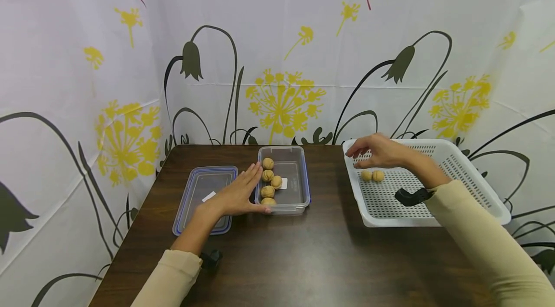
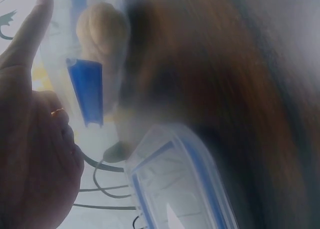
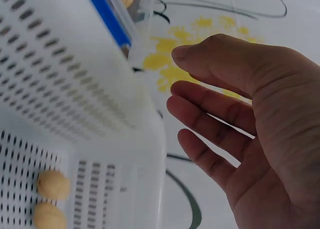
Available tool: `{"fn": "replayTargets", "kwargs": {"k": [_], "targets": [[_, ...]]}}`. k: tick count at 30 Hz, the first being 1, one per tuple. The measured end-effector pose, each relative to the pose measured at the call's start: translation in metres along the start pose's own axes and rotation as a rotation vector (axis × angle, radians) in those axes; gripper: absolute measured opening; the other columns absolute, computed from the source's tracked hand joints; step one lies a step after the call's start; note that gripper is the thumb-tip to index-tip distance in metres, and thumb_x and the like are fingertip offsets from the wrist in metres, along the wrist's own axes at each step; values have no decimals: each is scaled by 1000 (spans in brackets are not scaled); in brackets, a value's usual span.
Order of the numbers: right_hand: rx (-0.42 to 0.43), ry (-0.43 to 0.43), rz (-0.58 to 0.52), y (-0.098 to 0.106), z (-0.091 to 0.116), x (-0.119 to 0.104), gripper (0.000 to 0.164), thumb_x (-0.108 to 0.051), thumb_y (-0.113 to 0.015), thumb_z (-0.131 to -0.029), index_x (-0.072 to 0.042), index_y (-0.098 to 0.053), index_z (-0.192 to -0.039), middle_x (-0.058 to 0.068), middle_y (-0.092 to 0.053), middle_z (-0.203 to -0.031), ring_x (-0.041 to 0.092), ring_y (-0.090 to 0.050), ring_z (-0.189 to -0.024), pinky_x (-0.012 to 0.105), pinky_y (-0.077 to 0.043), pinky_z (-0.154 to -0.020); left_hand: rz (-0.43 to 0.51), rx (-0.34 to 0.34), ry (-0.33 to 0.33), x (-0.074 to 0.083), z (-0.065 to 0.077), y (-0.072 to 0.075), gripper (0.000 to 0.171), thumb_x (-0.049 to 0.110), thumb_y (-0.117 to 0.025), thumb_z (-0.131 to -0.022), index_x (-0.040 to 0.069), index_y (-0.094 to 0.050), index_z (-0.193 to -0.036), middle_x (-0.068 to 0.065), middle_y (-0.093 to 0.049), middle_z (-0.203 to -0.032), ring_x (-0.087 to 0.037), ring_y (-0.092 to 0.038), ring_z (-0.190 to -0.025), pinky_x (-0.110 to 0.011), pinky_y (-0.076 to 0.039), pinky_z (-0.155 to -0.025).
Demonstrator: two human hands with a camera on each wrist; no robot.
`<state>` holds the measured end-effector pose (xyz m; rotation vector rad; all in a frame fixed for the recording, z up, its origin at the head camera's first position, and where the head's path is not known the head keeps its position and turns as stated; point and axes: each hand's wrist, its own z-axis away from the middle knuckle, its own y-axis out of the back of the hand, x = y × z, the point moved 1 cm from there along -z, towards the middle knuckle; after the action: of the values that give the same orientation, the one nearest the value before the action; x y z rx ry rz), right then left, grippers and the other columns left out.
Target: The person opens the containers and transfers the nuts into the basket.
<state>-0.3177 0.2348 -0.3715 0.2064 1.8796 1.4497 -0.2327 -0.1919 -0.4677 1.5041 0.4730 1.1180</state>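
My left hand [image 1: 236,196] rests with straight fingers along the left side of a clear plastic container [image 1: 296,172]. Several walnuts [image 1: 268,176] lie in that container, mostly in a line by its left wall. Over the left part of a white perforated basket [image 1: 459,165] hovers my right hand [image 1: 381,151], fingers loosely bent and holding nothing. Two walnuts [image 1: 378,176] sit side by side on the basket floor below it. In the right wrist view, the same walnuts [image 3: 53,185] show in the basket corner, apart from the hand [image 3: 265,104].
A clear lid with a blue seal [image 1: 217,177] lies on the dark wooden table [image 1: 277,259], left of the container and partly behind the left arm. Behind the table hangs a white flower-printed curtain [image 1: 277,18]. Both wrists wear black straps.
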Motion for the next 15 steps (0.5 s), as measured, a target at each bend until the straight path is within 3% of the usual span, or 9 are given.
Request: {"fn": "replayTargets", "kwargs": {"k": [9,15], "targets": [[-67,65,68,-11,-31,-28,31,-13,-84,-87,-7,-79,-117,3,-80,-110,21,-75,-97,43,-62,-86,-19,-10,0,1,1,1,123,64,-76,-90,-4,-8,-168,-20,0,-177,-38,-1,-164,-57,-10,-132],[-113,114,38,-21,-53,-43,32,-10,-85,-85,-4,-79,-116,6,-79,-108,25,-76,-99,45,-63,-89,-22,-6,-5,1,-1,1,124,65,-76,-90,-4,-8,-168,-20,0,-177,-37,-1,-164,-57,-10,-132]]}}
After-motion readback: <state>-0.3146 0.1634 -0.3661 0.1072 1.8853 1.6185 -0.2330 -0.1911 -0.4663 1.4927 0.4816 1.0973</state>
